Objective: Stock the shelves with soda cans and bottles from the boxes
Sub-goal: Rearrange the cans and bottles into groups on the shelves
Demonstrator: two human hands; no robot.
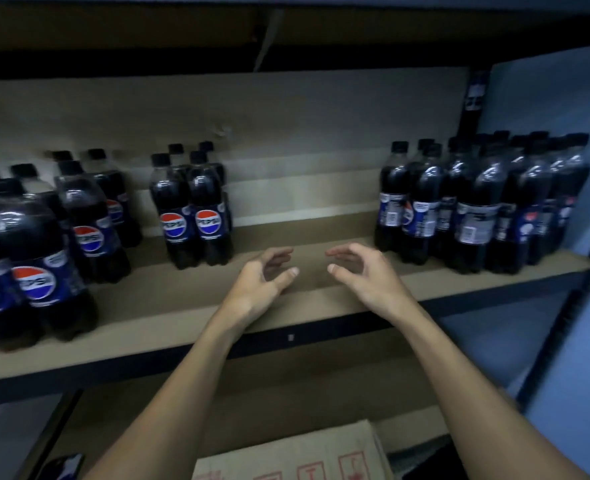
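Observation:
Dark Pepsi bottles with black caps stand on a brown shelf [182, 320]. One cluster [37, 251] is at the left, a small group of bottles [191, 209] left of centre, and a dense group [477, 202] at the right. My left hand [262, 275] and my right hand [362, 271] hover over the bare middle of the shelf, palms facing each other, fingers loosely curved and holding nothing. A cardboard box [293, 455] sits below, between my forearms.
The shelf's black front rail [286, 337] runs across under my wrists. A black upright post [473, 95] stands at the back right, beside a blue wall [546, 98]. An upper shelf [286, 29] hangs overhead. A lower shelf board [304, 386] lies beneath.

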